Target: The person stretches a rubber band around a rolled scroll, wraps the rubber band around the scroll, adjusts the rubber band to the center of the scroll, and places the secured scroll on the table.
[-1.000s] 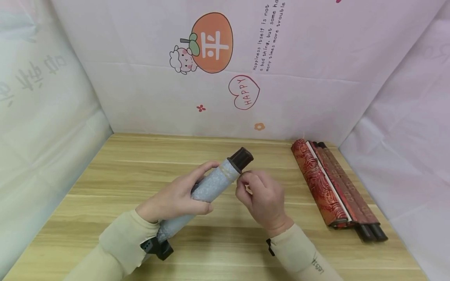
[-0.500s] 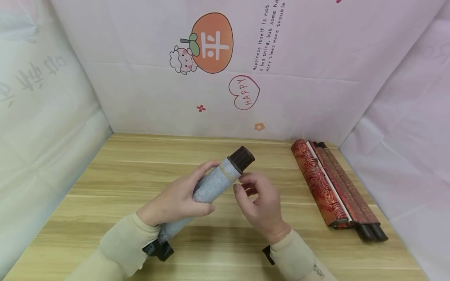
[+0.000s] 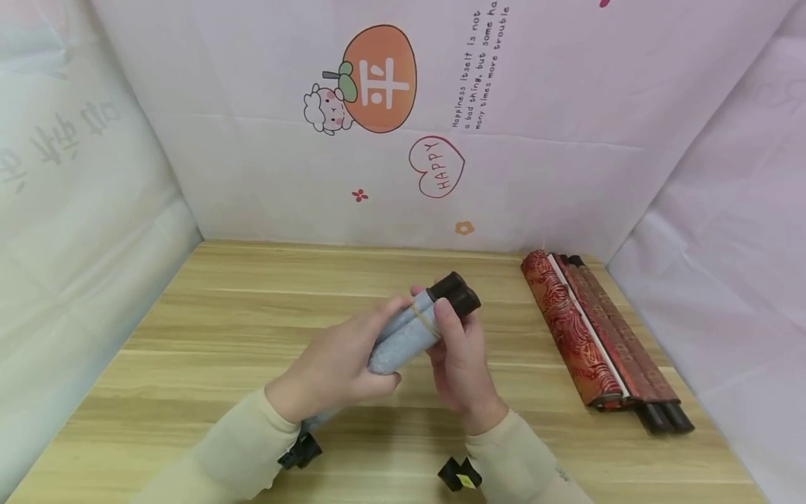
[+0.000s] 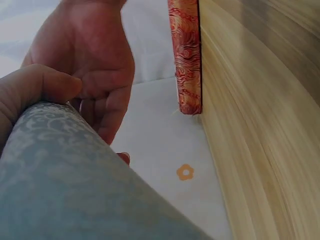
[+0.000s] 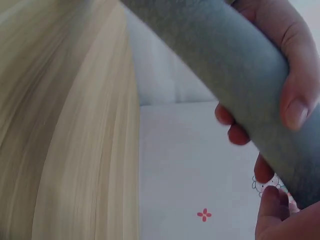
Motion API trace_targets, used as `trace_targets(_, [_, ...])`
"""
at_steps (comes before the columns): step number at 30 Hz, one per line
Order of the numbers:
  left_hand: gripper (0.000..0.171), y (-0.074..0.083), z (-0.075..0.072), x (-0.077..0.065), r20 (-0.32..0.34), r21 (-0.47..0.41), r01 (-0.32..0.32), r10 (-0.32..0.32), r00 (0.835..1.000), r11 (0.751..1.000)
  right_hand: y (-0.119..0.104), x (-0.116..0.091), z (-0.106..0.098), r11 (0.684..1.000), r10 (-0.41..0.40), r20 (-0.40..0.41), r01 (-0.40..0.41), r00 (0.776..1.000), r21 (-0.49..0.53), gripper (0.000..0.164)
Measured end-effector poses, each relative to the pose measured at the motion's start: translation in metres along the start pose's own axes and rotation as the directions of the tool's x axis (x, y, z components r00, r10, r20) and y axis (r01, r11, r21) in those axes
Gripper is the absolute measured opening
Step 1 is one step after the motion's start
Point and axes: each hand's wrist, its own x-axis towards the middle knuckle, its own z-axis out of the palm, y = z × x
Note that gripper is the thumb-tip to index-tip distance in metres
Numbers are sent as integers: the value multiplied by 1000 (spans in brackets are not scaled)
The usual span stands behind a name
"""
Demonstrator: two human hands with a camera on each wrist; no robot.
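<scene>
A light blue patterned scroll [image 3: 403, 346] with two dark knobs at its upper end is held tilted above the table. A thin tan rubber band [image 3: 425, 319] runs round it near the knobs. My left hand [image 3: 340, 367] grips the middle, its thumb along the near side, fingers behind. My right hand [image 3: 462, 367] holds the upper end, thumb pressing beside the knobs; most of its fingers are hidden behind. In the left wrist view the scroll [image 4: 75, 175] fills the lower left. In the right wrist view left-hand fingers [image 5: 298, 75] wrap it.
On the wooden table [image 3: 252, 280] at the right lie a red patterned scroll [image 3: 567, 322] and a brown one [image 3: 620, 329] with dark knobs, side by side. A printed white cloth [image 3: 264, 175] stands behind the table, and pale cloth hangs at both sides.
The scroll has turned so both knobs and the band show. My right hand, earlier pinching near the band and then loosening, now holds the upper end. My left hand has moved slightly right.
</scene>
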Motion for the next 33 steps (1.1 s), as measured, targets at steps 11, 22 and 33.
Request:
trace_targets(11, [96, 3, 16, -2, -82, 208, -87, 106, 991, 974, 12, -7, 16, 994, 95, -111, -88, 989, 71, 35])
trace_targets(22, [103, 3, 19, -3, -109, 297, -110, 148, 983, 948, 28, -20, 23, 987, 162, -73, -161, 984, 21, 28])
trace_targets(33, [97, 0, 19, -4, -149, 275, -130, 176, 973, 953, 32, -26, 21, 977, 214, 20, -214, 977, -14, 39])
